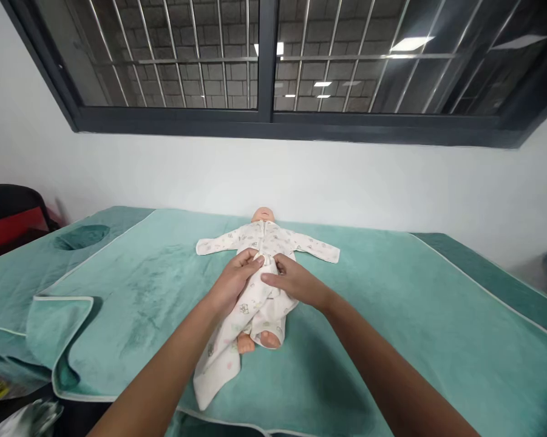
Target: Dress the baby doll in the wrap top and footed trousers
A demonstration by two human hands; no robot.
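A baby doll lies on its back with its head toward the wall, dressed in a white patterned top whose sleeves spread to both sides. Over its middle, my left hand and my right hand pinch the waist of small white patterned pants, one on each side. One pant leg trails down to the left, flat on the cover. The doll's feet show below the cloth, one at the opening of the other leg. Folds hide the doll's legs.
A teal cover with pale piping lies over the bed, its left corner folded back. A face hole is at the left end. Behind are a white wall and a barred window. A black and red chair stands far left.
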